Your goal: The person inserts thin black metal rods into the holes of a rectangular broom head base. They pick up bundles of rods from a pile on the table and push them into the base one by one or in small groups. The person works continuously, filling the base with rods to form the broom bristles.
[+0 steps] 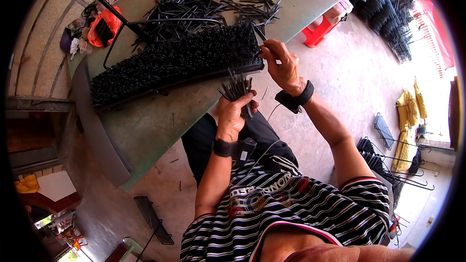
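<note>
A long black block (174,63) densely covered with short upright bristle-like strips lies across the table, bound by a dark frame with a bent metal rod (174,20) on its far side. My left hand (232,114) is closed round a bundle of thin dark strips (236,87) just in front of the block's right part. At the block's right end, my right hand (283,66) has its thumb and fingers pinched together against the edge. What sits between those fingertips is too small to make out. Each wrist wears a black strap with a small device.
A heap of loose black strips (189,2) lies behind the block on the green table (160,140). A red stool (320,31) stands beyond the table's right edge. Wire-framed pieces (388,165) are stacked at right; a dark panel (151,218) lies on the floor.
</note>
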`<state>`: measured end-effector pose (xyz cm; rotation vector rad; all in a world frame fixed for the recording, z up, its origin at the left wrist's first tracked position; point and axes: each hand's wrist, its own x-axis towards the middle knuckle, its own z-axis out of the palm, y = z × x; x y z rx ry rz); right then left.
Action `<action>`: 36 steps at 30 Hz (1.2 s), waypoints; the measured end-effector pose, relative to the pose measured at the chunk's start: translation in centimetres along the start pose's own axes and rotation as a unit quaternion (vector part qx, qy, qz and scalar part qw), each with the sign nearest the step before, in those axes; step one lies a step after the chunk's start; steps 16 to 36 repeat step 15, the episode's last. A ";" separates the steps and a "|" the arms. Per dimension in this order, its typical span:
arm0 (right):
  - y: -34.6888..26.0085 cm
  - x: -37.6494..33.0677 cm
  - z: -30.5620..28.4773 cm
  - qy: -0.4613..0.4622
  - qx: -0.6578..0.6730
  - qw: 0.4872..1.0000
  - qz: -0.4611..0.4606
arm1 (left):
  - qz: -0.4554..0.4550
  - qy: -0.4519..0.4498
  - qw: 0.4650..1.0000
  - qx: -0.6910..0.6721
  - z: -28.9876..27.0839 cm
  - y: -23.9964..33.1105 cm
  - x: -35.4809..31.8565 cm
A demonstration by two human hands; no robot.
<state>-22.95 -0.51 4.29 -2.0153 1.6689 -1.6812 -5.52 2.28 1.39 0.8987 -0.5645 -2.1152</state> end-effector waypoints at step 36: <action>-0.1 -0.1 0.0 -0.023 0.005 1.000 0.021 | 0.001 0.075 0.997 0.000 0.4 -0.1 0.1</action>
